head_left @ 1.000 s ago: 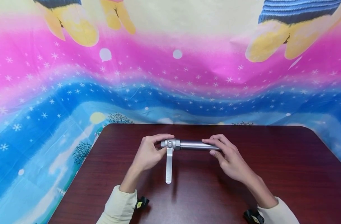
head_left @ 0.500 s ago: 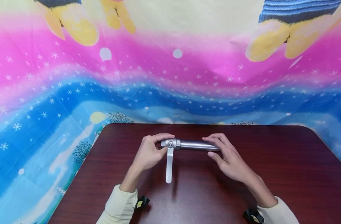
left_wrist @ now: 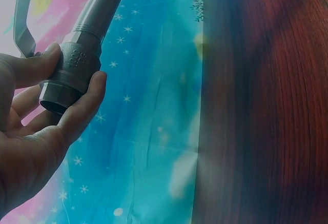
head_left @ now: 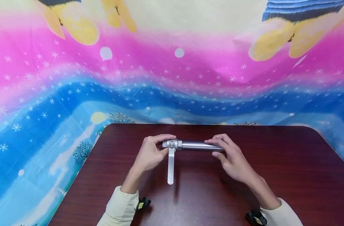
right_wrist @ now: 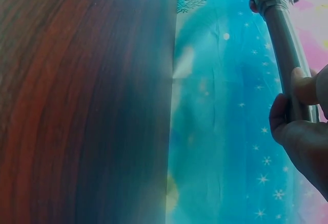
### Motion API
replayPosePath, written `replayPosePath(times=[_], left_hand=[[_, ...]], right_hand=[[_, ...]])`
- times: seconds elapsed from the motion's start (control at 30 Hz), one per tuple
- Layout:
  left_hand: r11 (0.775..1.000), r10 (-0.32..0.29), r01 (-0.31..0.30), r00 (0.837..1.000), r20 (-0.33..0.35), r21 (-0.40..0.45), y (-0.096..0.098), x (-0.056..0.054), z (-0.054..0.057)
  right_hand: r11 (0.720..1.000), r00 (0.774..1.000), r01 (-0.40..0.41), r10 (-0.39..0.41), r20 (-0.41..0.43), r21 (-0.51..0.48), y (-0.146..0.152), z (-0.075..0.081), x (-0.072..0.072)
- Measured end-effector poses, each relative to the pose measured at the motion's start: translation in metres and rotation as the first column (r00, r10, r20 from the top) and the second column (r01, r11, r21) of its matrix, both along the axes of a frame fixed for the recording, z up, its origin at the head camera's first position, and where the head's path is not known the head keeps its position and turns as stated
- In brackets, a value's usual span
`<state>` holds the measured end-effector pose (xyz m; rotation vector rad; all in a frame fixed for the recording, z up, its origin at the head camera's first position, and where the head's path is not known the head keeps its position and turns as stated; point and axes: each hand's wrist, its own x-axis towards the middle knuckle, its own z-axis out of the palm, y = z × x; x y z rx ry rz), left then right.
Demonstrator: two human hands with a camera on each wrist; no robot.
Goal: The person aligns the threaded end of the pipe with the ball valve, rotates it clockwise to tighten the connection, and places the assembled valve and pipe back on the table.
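My left hand grips a metal ball valve between thumb and fingers, above the table. Its flat lever handle points down toward me in the head view. A steel pipe runs from the valve's right end, in line with it. My right hand holds the pipe near its far end, thumb on the near side and fingers over the top. In the left wrist view the valve's open hexagonal end faces the camera. The pipe's right end is hidden by the right hand.
A dark red-brown wooden table lies below the hands. Behind it hangs a pink and blue cloth with snowflakes. Each wrist bears a black strap mount, such as the left mount.
The right thumb lifts off the pipe half a second ago and is back against it now. The left hand, valve and lever stay in place.
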<state>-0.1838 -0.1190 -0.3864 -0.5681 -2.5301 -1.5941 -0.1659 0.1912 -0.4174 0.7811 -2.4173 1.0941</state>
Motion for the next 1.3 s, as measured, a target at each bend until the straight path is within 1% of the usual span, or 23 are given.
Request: replayPosePath(times=[0.4,0.63,0.73,0.83,1.03,1.3], left_hand=[[1.0,-0.001,0.001,1.0,-0.002,0.005,-0.0005,0.0004,0.0011],[1.0,-0.002,0.002,1.0,-0.017,-0.007,0.0001,0.0005,0.0012],[1.0,-0.002,0.002,1.0,-0.02,-0.011,0.0003,0.0001,0.0005],[1.0,0.001,-0.001,1.0,-0.018,-0.006,-0.0001,0.0001,0.0],[1.0,0.003,-0.003,1.0,0.001,0.003,-0.0005,0.0007,0.0005],[1.0,0.002,-0.002,1.0,0.009,0.007,0.0001,0.0012,0.0017]], right_hand=[[1.0,1.0,-0.012,0.012,-0.001,-0.02,0.0009,0.0002,-0.0004],[1.0,0.999,-0.004,0.004,0.045,0.011,0.0013,0.0008,0.0023],[1.0,0.999,-0.002,0.001,0.05,0.021,0.0006,0.0007,0.0027],[1.0,1.0,-0.012,0.012,0.02,0.015,-0.0002,-0.0003,0.0014],[0.999,0.998,-0.045,0.043,-0.045,-0.027,-0.001,-0.0013,-0.0002],[0.999,0.998,-0.035,0.033,-0.055,-0.03,0.0001,-0.0002,-0.0008]])
